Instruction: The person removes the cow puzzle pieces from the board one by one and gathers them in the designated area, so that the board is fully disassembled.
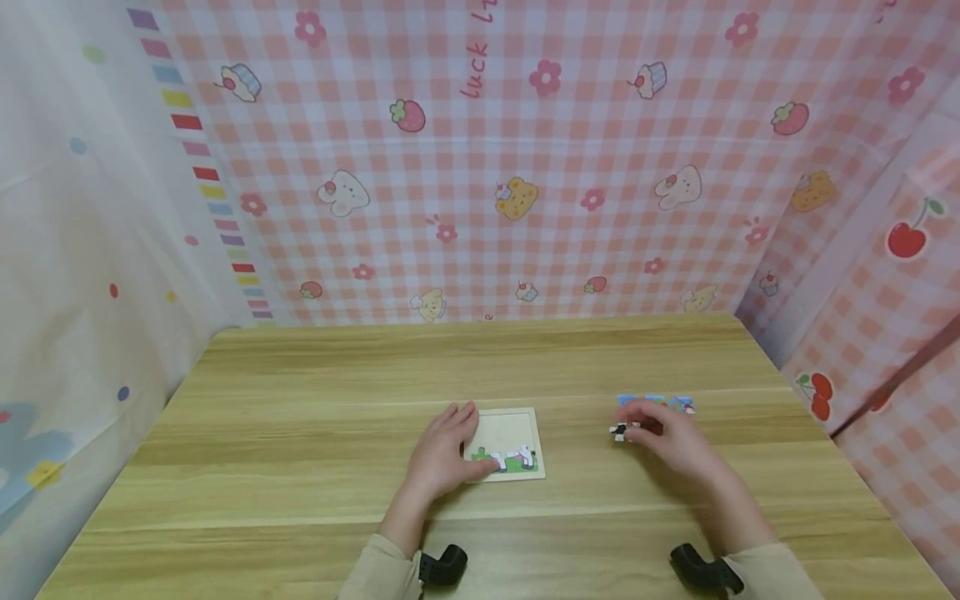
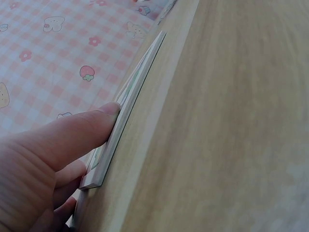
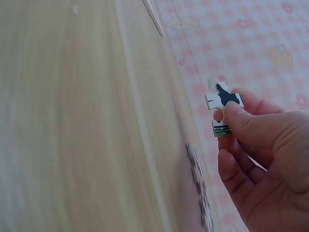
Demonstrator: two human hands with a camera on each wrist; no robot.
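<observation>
A jigsaw tray (image 1: 510, 423) with a pale raised frame lies flat on the table. Along its near side sit fitted pieces (image 1: 517, 457) with a white animal on green. My left hand (image 1: 442, 454) holds the tray at its left side, the thumb on the near rim and the fingers along the left edge. In the left wrist view the thumb presses the tray's frame (image 2: 124, 118). My right hand (image 1: 671, 437) pinches a jigsaw piece (image 3: 223, 104) between thumb and fingers. The piece is white with black patches and a green strip at the bottom.
More colourful jigsaw pieces (image 1: 678, 405) lie on the table just beyond my right hand, partly covered by it. The wooden table (image 1: 322, 408) ends at a checked cloth (image 1: 465, 250) at the back, with further cloths at both sides. A black mount sits on each wrist.
</observation>
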